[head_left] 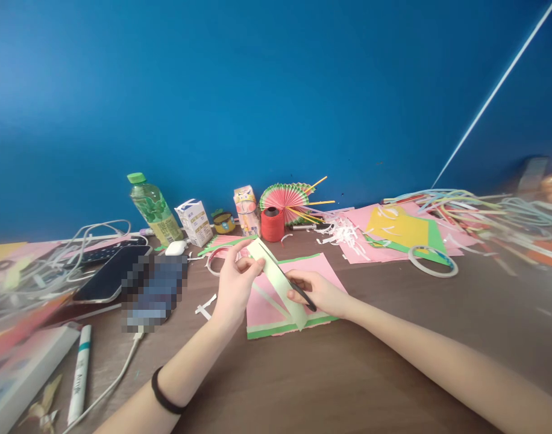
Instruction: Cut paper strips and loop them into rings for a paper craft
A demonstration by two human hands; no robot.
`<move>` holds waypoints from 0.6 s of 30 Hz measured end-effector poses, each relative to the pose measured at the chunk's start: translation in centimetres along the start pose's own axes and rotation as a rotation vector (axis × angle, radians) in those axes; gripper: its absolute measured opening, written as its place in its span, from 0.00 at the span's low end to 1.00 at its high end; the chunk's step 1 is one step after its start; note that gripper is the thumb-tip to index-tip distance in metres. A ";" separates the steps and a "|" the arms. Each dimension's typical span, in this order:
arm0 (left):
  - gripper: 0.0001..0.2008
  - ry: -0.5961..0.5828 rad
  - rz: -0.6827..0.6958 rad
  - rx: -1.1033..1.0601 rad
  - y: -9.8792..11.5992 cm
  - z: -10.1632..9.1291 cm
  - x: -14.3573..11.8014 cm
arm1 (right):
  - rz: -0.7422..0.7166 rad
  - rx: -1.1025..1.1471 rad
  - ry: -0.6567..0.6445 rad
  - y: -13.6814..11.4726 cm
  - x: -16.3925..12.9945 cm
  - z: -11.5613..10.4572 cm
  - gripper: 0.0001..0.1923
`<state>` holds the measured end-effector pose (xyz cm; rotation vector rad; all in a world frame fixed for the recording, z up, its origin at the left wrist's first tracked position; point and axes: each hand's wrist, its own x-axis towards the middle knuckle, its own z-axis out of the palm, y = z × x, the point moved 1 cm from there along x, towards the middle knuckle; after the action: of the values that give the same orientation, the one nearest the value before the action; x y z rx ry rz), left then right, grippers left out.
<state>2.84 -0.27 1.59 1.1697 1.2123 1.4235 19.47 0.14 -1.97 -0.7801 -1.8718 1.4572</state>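
With our left hand (240, 274), we pinch the upper end of a pale green strip (278, 280) between thumb and fingers. Our right hand (319, 290) grips the black handle of the scissors (309, 299), fingers curled around it; we cannot tell whether the blades are parted. The strip slants from our left grip down past the right, its lower end over a green-edged pink sheet (328, 274) that lies beneath both hands. Just left of our left grip, we see white scraps (207, 308) on the table (267, 386). Beyond our grips stand a red spool (273, 228) and a pleated fan (282, 198); well right of them lies a tape ring (439, 273).
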 end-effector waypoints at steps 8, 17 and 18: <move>0.24 -0.007 0.008 0.011 -0.1 -0.1 -0.1 | 0.014 0.028 -0.010 -0.2 0.0 0.0 0.11; 0.25 -0.014 0.005 -0.003 -0.4 -0.2 0.1 | 0.033 -0.010 0.012 -0.3 0.0 0.0 0.10; 0.25 -0.014 0.007 0.001 -0.5 -0.2 0.1 | 0.034 -0.013 0.012 -0.3 0.0 0.1 0.10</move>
<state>2.64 -0.12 1.14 1.1840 1.2007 1.4175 19.43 0.00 -1.67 -0.8284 -1.8688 1.4595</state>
